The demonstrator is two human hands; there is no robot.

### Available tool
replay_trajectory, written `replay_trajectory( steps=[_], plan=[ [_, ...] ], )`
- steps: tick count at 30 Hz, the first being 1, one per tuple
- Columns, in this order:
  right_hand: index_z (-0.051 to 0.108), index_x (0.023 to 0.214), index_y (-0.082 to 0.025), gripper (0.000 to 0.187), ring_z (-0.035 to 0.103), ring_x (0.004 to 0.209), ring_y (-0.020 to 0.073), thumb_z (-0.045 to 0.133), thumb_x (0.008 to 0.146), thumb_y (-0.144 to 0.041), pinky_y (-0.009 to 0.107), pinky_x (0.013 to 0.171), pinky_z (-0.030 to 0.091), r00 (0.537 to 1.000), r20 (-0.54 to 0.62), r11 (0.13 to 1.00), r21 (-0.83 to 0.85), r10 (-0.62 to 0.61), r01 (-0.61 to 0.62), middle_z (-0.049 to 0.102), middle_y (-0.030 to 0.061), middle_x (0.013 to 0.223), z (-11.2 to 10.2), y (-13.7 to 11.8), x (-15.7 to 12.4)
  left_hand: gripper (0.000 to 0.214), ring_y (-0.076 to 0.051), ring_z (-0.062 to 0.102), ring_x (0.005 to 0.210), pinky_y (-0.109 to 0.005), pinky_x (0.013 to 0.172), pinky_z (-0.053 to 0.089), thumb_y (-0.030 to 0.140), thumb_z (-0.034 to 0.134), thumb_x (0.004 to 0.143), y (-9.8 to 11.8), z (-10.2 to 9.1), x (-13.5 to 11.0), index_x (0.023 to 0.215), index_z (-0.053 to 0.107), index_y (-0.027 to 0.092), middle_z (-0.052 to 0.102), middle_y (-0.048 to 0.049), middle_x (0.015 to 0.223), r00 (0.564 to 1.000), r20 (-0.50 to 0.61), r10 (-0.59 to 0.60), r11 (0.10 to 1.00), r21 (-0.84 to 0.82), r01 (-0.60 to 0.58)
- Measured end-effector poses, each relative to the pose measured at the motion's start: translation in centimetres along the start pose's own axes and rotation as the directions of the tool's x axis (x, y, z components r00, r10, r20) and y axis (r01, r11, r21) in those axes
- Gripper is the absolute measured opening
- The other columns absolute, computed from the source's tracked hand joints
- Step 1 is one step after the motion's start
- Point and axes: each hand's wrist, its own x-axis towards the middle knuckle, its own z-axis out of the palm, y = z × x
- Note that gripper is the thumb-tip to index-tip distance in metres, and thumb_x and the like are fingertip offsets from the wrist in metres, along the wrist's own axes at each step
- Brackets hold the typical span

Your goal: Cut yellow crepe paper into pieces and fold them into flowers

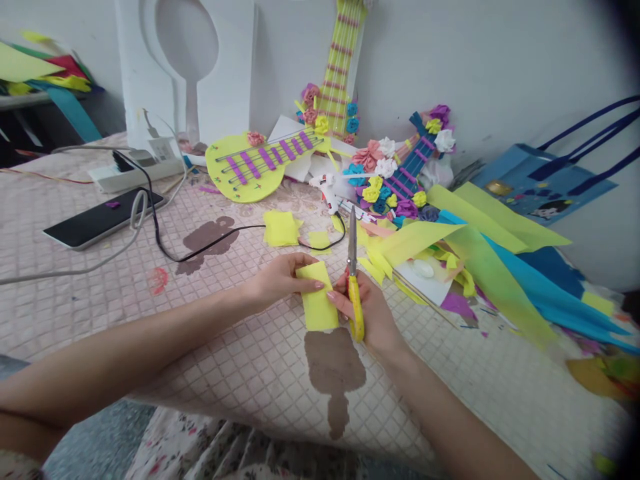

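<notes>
Between my hands, above the quilted tablecloth, is a folded strip of yellow crepe paper point(320, 308). My left hand point(287, 277) pinches its upper left part between thumb and fingers. Yellow-handled scissors point(354, 283) rest in my right hand point(367, 307), blades pointing up and away from the paper. My right thumb and fingertips also touch the strip's right edge. Just beyond my left hand lies a stack of yellow paper squares point(281, 228), with a single yellow square point(319, 241) beside it.
A white glue gun point(327, 192) with a black cord stands behind. Paper-flower guitars, including a yellow one point(245, 168), line the wall. Yellow and blue crepe sheets point(530, 280) spread at right, near a blue bag point(530, 180). A phone point(100, 219) and power strip point(137, 172) lie left.
</notes>
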Motion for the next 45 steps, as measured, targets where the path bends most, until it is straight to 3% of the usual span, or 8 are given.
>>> replay_trajectory(
  steps=[13,27,40,45],
  plan=[
    [0.048,0.079,-0.021,0.033,0.041,0.045,0.0063,0.076,0.068,-0.034,0.020,0.044,0.032,0.999,-0.008,0.995,0.095,0.041,-0.040,0.052,-0.0077,0.060,-0.1,0.0,0.1,0.042,-0.017,0.064,0.078,-0.029,0.070,0.050,0.023,0.078,0.063,-0.3,0.0,0.1,0.099,0.057,0.013,0.066,-0.0050,0.085,1.000,0.017,0.015,1.000,0.024,-0.015],
    [0.049,0.082,-0.023,0.036,0.050,0.056,0.0115,0.077,0.064,-0.036,0.025,0.051,0.041,1.000,-0.017,0.998,-0.059,-0.014,0.013,0.055,-0.0042,0.068,0.4,0.1,0.0,0.041,-0.016,0.061,0.082,-0.026,0.069,0.048,0.029,0.078,0.064,-0.2,0.2,0.0,0.098,0.060,0.016,0.063,-0.0036,0.094,0.998,0.031,0.048,0.988,0.147,-0.052],
    [0.050,0.078,-0.023,0.034,0.050,0.060,0.0113,0.077,0.063,-0.034,0.025,0.057,0.044,0.999,-0.029,0.996,-0.085,-0.033,0.031,0.053,-0.0046,0.068,0.6,-0.5,-0.2,0.035,-0.016,0.062,0.083,-0.027,0.071,0.049,0.025,0.077,0.063,0.3,-0.2,0.0,0.092,0.060,0.016,0.065,-0.0035,0.093,0.999,0.021,0.041,0.995,0.088,-0.043],
    [0.048,0.080,-0.024,0.036,0.051,0.059,0.0119,0.078,0.062,-0.035,0.025,0.053,0.044,1.000,0.001,0.999,-0.050,-0.007,0.007,0.054,-0.0052,0.068,0.6,-0.1,-0.1,0.037,-0.016,0.061,0.080,-0.027,0.071,0.048,0.025,0.079,0.061,0.6,0.2,-0.2,0.093,0.062,0.017,0.064,-0.0025,0.093,0.999,0.024,0.023,0.984,0.178,-0.027]
  ],
)
